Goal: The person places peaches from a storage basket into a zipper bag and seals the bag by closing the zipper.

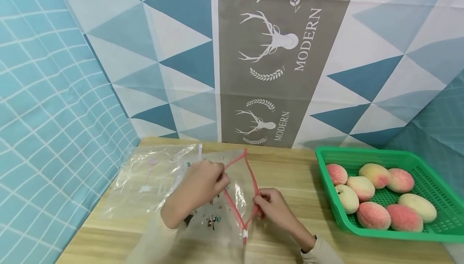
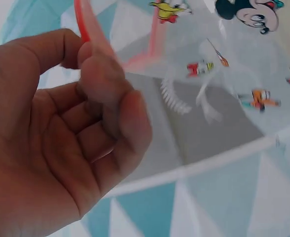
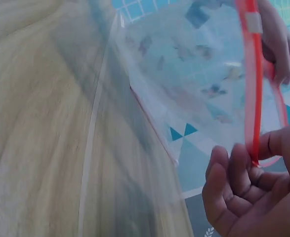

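A clear zip bag printed with small cartoon figures is held above the table, its red-edged mouth spread into a diamond. My left hand pinches one side of that mouth, and my right hand pinches the opposite side. A white slider sits at the near end of the red strip. In the left wrist view, the left hand has thumb and forefinger on the red edge. The right wrist view shows the right hand gripping the strip between thumb and fingers. Nothing shows inside the bag.
Another clear bag lies flat on the left of the wooden table. At the right stands a green basket with several peaches in it. A patterned cloth wall rises behind the table.
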Tool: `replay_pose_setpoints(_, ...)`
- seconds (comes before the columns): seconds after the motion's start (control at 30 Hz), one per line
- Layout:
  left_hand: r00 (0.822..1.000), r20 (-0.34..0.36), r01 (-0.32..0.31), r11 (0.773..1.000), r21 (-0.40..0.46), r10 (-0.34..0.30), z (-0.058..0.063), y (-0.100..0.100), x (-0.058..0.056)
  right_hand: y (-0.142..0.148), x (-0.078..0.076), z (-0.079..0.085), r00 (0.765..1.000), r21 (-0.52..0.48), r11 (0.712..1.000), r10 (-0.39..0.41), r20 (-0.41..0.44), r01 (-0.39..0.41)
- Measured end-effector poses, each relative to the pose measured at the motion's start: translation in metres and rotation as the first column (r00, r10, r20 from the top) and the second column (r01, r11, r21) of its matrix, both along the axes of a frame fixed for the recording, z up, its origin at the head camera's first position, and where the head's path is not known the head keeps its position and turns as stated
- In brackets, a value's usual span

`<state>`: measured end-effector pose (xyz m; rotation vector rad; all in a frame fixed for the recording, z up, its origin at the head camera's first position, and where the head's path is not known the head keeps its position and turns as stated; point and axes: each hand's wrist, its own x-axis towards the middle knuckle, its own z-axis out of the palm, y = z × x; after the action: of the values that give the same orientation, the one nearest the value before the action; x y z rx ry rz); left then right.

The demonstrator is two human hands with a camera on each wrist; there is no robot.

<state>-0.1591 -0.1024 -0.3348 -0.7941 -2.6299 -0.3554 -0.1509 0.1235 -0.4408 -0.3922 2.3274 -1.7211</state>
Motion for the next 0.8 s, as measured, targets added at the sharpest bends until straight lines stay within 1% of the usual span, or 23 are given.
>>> replay_pose_setpoints(0.1, 0.997, -0.055, -0.047, 0.998, 0.049, 0.05, 0.012, -0.013, 0.007, 0.002, -0.004, -0.006, 0.998, 0.012, 0.998, -0.059, 0.007, 0.059)
replay_pose_setpoints(0.17, 0.995, -0.074, -0.069, 0.995, 0.067, 0.074, 0.018, -0.019, 0.012, 0.004, -0.005, -0.008, 0.996, 0.021, 0.996, -0.084, 0.009, 0.083)
replay_pose_setpoints(0.23, 0.996, -0.069, -0.059, 0.996, 0.059, 0.063, 0.021, -0.022, 0.017, 0.006, -0.005, -0.007, 0.996, 0.028, 0.996, -0.084, 0.005, 0.083)
replay_pose_setpoints(0.3, 0.997, -0.067, -0.029, 0.999, 0.032, 0.031, 0.022, -0.019, 0.019, 0.007, -0.005, -0.005, 0.998, 0.029, 0.998, -0.063, 0.003, 0.063)
replay_pose_setpoints(0.4, 0.999, -0.051, 0.02, 1.0, -0.004, -0.021, 0.019, -0.011, 0.019, 0.008, -0.001, 0.0, 1.0, 0.02, 1.0, -0.018, -0.019, 0.019)
replay_pose_setpoints(0.5, 0.998, -0.041, 0.041, 0.999, -0.017, -0.042, 0.015, -0.005, 0.017, 0.006, 0.005, 0.007, 0.997, -0.033, 0.998, 0.051, -0.05, -0.053)
replay_pose_setpoints(0.6, 0.998, -0.023, 0.055, 0.998, -0.009, -0.055, 0.011, -0.002, 0.014, 0.002, 0.012, 0.015, 0.99, -0.085, 0.988, 0.12, -0.076, -0.126)
replay_pose_setpoints(0.7, 0.998, -0.011, 0.066, 0.998, -0.002, -0.066, 0.007, 0.0, 0.011, 0.001, 0.017, 0.025, 0.988, -0.066, 0.99, 0.117, -0.102, -0.124)
replay_pose_setpoints(0.8, 0.997, -0.01, 0.077, 0.997, 0.004, -0.077, 0.004, 0.001, 0.009, 0.006, 0.021, 0.037, 0.99, -0.004, 0.999, 0.053, -0.131, -0.054)
